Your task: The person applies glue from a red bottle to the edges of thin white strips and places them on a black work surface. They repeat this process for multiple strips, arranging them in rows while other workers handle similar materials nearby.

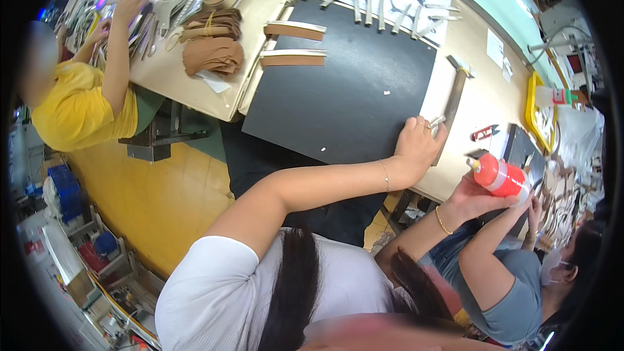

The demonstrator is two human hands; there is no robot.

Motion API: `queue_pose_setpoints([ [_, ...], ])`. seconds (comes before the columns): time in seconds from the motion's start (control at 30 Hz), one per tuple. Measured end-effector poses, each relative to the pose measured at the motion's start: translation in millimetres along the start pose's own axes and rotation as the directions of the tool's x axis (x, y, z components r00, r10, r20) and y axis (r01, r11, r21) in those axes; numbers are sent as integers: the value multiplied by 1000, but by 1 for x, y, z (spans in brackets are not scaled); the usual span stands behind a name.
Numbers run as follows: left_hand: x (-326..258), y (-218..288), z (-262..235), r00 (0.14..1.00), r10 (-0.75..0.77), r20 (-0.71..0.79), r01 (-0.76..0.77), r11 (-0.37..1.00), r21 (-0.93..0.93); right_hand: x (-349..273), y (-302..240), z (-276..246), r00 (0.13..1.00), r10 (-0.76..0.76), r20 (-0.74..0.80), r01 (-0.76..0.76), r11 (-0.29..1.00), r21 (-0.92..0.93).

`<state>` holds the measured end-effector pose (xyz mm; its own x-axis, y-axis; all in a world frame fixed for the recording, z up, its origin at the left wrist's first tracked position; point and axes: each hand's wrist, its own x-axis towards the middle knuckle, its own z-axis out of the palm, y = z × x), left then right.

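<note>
My right hand (473, 200) is wrapped round a red squeeze bottle (502, 178) with a pale nozzle, held tilted beyond the right side of the board. My left hand (417, 145) rests by the near right corner of the black board (344, 94), fingers curled together. A small silvery piece (437, 121) shows at its fingertips; how much of it lies in the grip is hidden. Alongside the left hand lies a long dark bar (451, 112) with a metal end. Two brown strips (296, 30) with pale edges lie at the board's upper left.
Silvery strips (380, 12) lie on paper at the far side. Brown stacked pieces (213, 56) sit to the left. A red-handled cutter (483, 132) and a yellow tray (538, 114) are on the right. A yellow-shirted person (91, 101) works left; a masked person (504, 289) sits close right.
</note>
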<state>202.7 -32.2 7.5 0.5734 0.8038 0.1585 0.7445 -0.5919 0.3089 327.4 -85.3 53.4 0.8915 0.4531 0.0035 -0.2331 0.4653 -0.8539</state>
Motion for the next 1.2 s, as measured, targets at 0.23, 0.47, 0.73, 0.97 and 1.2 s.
queue_pose_setpoints([
  [0.23, 3, -11, -8, 1000, 25, -1, -24, 953, -303, 2, -6, -1, 997, 9, 72, -13, 998, 54],
  [0.47, -3, -72, -51, 992, -102, 70, 116, 574, -811, 2, -2, 12, 996, -2, 93, 0, 1000, 20],
  [0.73, -74, -161, -97, 883, -386, 265, 405, 344, -847, -25, 32, 44, 982, 132, 133, -135, 991, 13],
  [0.97, -107, -178, -99, 822, -521, 232, 459, 363, -811, -44, 41, 60, 978, 143, 153, -126, 985, -119],
  [1.2, -103, -171, -93, 819, -450, 355, 505, 271, -820, -50, 45, 62, 977, 177, 122, -158, 975, -155],
])
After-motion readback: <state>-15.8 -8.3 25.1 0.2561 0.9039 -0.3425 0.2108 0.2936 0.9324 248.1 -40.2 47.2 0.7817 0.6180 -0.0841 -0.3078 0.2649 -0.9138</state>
